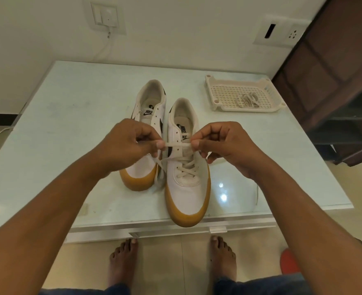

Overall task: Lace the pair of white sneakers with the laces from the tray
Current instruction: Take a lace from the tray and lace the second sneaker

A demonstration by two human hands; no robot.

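Left hand (129, 143) and right hand (224, 143) pinch lace (178, 145) taut over sneaker (188, 194) (toe at table's (69, 124) near edge).

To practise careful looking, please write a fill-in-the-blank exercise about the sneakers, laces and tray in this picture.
The left hand and right hand pinch the same ___.
The spare lace lies in the ___.
The partly laced sneaker stands to the ___ of the unlaced sneaker.
Missing words: lace; tray; right.
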